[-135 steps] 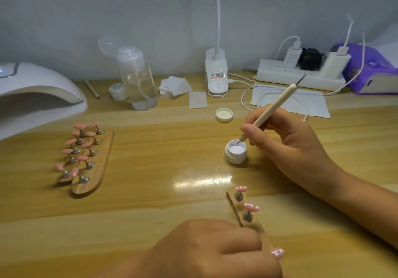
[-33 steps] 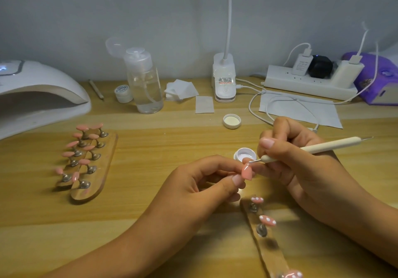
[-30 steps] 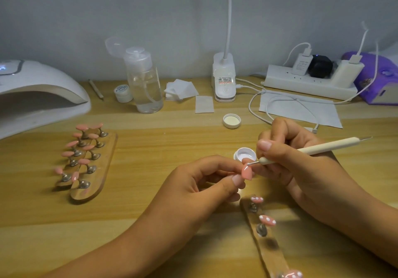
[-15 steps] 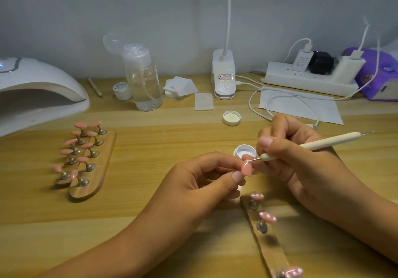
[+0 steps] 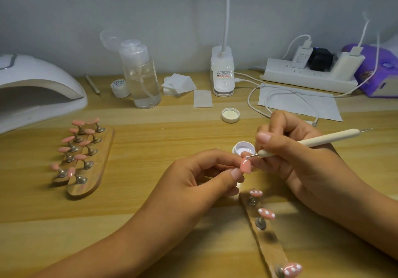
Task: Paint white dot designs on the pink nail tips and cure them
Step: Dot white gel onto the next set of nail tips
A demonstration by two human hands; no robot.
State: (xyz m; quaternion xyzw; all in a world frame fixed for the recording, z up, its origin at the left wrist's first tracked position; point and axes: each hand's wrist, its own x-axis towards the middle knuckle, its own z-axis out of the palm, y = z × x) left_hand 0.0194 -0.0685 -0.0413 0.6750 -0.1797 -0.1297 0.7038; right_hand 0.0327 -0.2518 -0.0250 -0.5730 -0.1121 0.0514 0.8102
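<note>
Pinching pink nail tip [image 5: 310, 167] w/ left hand [image 5: 193, 183]; right hand [image 5: 301, 157] holds dotting tool [image 5: 318, 140].

We saw one plain pink tip [image 5: 310, 167] near centre, pinched in the left hand [image 5: 193, 183], with the dotting tool [image 5: 305, 143] meeting its upper edge. Open white gel pot [image 5: 243, 147] sat just beyond, 12 o'clock. Three dotted tips [image 5: 266, 213] stood on a wooden strip [image 5: 267, 241] toward 5 o'clock. Plain tips [image 5: 80, 157] on stands lay at 9 o'clock, and the curing lamp [image 5: 38, 88] at 10.
</note>
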